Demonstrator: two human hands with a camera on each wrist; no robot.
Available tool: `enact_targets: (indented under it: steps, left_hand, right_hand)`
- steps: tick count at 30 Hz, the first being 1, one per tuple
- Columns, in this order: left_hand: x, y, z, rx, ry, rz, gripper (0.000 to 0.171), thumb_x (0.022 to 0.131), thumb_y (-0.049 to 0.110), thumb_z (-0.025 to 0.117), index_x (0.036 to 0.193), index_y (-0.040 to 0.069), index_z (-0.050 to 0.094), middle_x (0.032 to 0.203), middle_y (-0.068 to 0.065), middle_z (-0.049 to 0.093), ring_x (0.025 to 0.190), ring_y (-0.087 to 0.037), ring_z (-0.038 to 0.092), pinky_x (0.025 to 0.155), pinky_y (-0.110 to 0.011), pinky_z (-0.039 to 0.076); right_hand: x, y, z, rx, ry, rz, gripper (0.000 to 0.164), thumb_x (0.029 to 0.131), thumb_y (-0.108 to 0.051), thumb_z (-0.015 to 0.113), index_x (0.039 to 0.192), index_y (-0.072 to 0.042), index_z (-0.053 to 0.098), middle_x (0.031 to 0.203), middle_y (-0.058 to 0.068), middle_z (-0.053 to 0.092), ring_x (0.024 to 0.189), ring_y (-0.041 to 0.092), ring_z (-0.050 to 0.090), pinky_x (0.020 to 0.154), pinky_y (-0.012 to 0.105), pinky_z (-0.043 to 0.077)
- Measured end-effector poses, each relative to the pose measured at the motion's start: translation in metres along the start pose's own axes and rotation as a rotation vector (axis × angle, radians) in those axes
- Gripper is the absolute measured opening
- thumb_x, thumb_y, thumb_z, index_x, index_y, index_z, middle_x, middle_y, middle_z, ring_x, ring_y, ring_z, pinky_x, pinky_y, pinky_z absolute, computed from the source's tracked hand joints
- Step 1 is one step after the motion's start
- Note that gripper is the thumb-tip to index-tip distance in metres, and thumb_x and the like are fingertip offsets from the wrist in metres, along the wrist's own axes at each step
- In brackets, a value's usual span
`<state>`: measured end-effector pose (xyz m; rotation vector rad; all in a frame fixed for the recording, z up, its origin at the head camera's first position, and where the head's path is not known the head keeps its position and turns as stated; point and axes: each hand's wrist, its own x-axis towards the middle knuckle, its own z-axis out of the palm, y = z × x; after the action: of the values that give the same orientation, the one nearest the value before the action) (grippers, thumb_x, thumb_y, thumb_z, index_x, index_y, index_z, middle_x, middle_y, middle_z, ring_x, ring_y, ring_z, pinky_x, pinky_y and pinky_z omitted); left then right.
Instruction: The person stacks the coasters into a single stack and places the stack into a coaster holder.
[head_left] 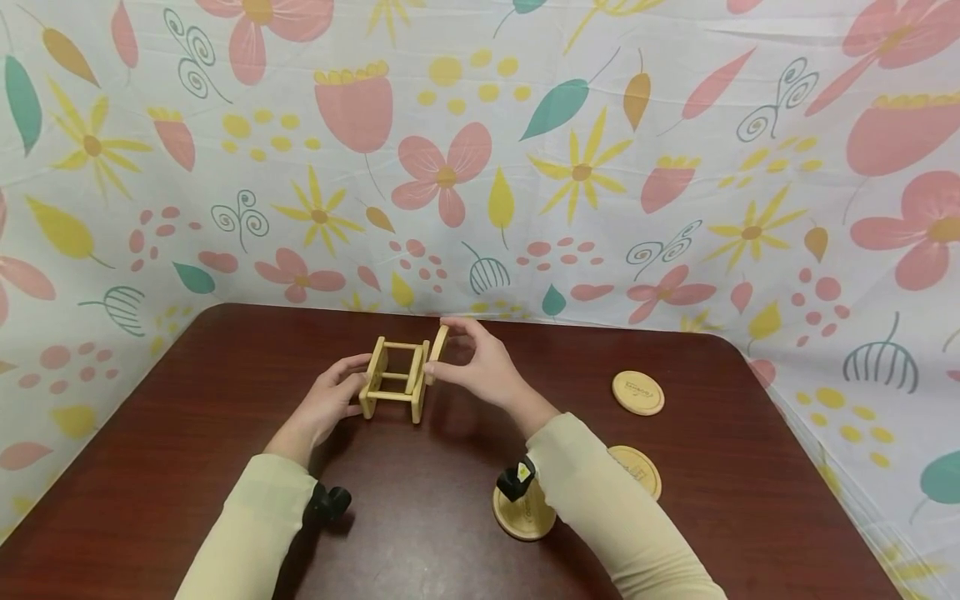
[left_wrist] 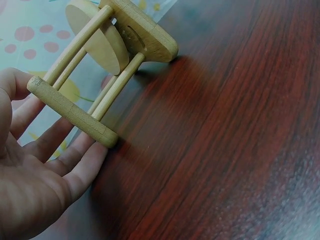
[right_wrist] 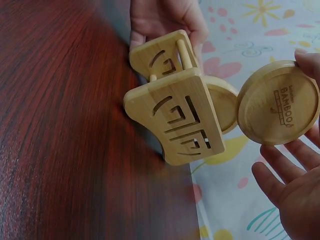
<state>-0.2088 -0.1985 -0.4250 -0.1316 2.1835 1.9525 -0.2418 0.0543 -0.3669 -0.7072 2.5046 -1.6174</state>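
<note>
A small bamboo coaster holder point(head_left: 402, 346), with cut-out end panels point(right_wrist: 145, 105) joined by round bars, stands on the table. My left hand point(head_left: 330, 400) grips its left end panel point(left_wrist: 72, 112), fingers spread along the outer side. One round coaster point(left_wrist: 102, 40) sits inside the holder, leaning by the right end panel. Just outside that right end, my right hand point(head_left: 483, 367) pinches another bamboo coaster point(right_wrist: 265, 110) by its edge between thumb and fingers. This coaster is held on edge, its engraved face visible in the right wrist view.
Three more coasters lie flat on the dark wooden table point(head_left: 420, 517): one at the right point(head_left: 637, 392), one partly behind the right sleeve point(head_left: 637, 468), and one below the right wrist's black camera point(head_left: 525, 517). A flowered cloth point(head_left: 480, 167) hangs behind the table.
</note>
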Motion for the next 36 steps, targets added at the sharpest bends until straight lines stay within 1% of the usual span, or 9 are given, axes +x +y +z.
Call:
enact_targets:
  steps: [4, 6, 8, 14, 17, 21, 27, 30, 36]
  left_hand:
    - [0.000, 0.000, 0.000, 0.001, -0.002, -0.001, 0.048, 0.100, 0.025, 0.043, 0.145, 0.016, 0.034, 0.142, -0.016, 0.040, 0.124, -0.033, 0.048, 0.092, -0.041, 0.049]
    - [0.000, 0.001, 0.000, 0.006, -0.003, -0.004, 0.048, 0.100, 0.026, 0.043, 0.146, 0.017, 0.034, 0.142, -0.016, 0.039, 0.125, -0.033, 0.048, 0.093, -0.042, 0.049]
    - [-0.001, 0.001, -0.001, 0.006, -0.004, -0.005, 0.048, 0.100, 0.026, 0.044, 0.146, 0.017, 0.034, 0.142, -0.016, 0.039, 0.125, -0.032, 0.047, 0.093, -0.042, 0.049]
    - [-0.002, 0.002, 0.000, 0.000, -0.007, -0.009, 0.048, 0.100, 0.026, 0.044, 0.146, 0.018, 0.033, 0.143, -0.015, 0.039, 0.126, -0.032, 0.046, 0.094, -0.043, 0.047]
    - [-0.001, 0.002, 0.000, -0.001, -0.007, -0.009, 0.048, 0.100, 0.026, 0.044, 0.146, 0.018, 0.033, 0.143, -0.015, 0.038, 0.127, -0.032, 0.045, 0.095, -0.044, 0.047]
    - [-0.001, 0.001, -0.001, 0.006, -0.004, -0.006, 0.048, 0.100, 0.026, 0.043, 0.146, 0.018, 0.033, 0.142, -0.015, 0.039, 0.126, -0.032, 0.046, 0.094, -0.043, 0.048]
    - [0.001, 0.000, -0.001, -0.001, 0.006, 0.001, 0.048, 0.099, 0.025, 0.044, 0.145, 0.016, 0.035, 0.140, -0.017, 0.041, 0.122, -0.031, 0.050, 0.091, -0.040, 0.050]
    - [0.002, -0.001, -0.001, -0.008, 0.012, -0.003, 0.047, 0.099, 0.024, 0.045, 0.144, 0.016, 0.036, 0.140, -0.016, 0.042, 0.119, -0.030, 0.052, 0.090, -0.039, 0.050]
    - [0.002, -0.001, 0.000, -0.009, 0.012, -0.013, 0.047, 0.099, 0.026, 0.045, 0.144, 0.017, 0.037, 0.140, -0.014, 0.042, 0.121, -0.028, 0.050, 0.090, -0.039, 0.050]
  right_hand:
    - [0.001, -0.001, 0.002, 0.018, 0.006, -0.008, 0.067, 0.077, -0.027, 0.078, 0.136, -0.021, 0.047, 0.139, 0.004, 0.047, 0.120, 0.023, 0.054, 0.094, 0.043, 0.048]
    - [0.002, -0.001, 0.003, 0.020, 0.012, -0.024, 0.066, 0.076, -0.029, 0.079, 0.134, -0.023, 0.048, 0.137, 0.002, 0.049, 0.118, 0.021, 0.055, 0.093, 0.041, 0.049]
    - [0.002, -0.002, 0.005, 0.025, 0.012, -0.026, 0.065, 0.076, -0.029, 0.079, 0.134, -0.023, 0.049, 0.135, 0.002, 0.050, 0.118, 0.022, 0.055, 0.094, 0.041, 0.049]
    - [0.004, -0.005, 0.008, 0.055, 0.011, -0.030, 0.063, 0.077, -0.030, 0.078, 0.133, -0.024, 0.050, 0.130, 0.001, 0.053, 0.119, 0.028, 0.055, 0.090, 0.045, 0.050]
    - [0.005, -0.006, 0.010, 0.057, 0.010, -0.031, 0.063, 0.077, -0.031, 0.078, 0.133, -0.025, 0.051, 0.129, 0.000, 0.054, 0.118, 0.028, 0.055, 0.089, 0.047, 0.050]
    - [0.006, -0.008, 0.012, 0.049, 0.015, -0.033, 0.062, 0.076, -0.034, 0.078, 0.132, -0.027, 0.052, 0.126, 0.000, 0.058, 0.116, 0.028, 0.055, 0.090, 0.047, 0.050]
    - [0.007, -0.010, 0.016, 0.033, 0.017, -0.045, 0.061, 0.077, -0.033, 0.077, 0.132, -0.027, 0.052, 0.123, 0.001, 0.059, 0.115, 0.031, 0.054, 0.091, 0.047, 0.048]
    - [0.008, -0.010, 0.019, 0.012, 0.013, -0.051, 0.061, 0.078, -0.034, 0.077, 0.132, -0.026, 0.051, 0.123, 0.000, 0.058, 0.114, 0.029, 0.054, 0.092, 0.047, 0.047]
    - [0.009, -0.005, 0.024, -0.046, -0.002, -0.056, 0.063, 0.077, -0.038, 0.076, 0.133, -0.026, 0.051, 0.121, -0.001, 0.059, 0.112, 0.024, 0.054, 0.087, 0.040, 0.049]
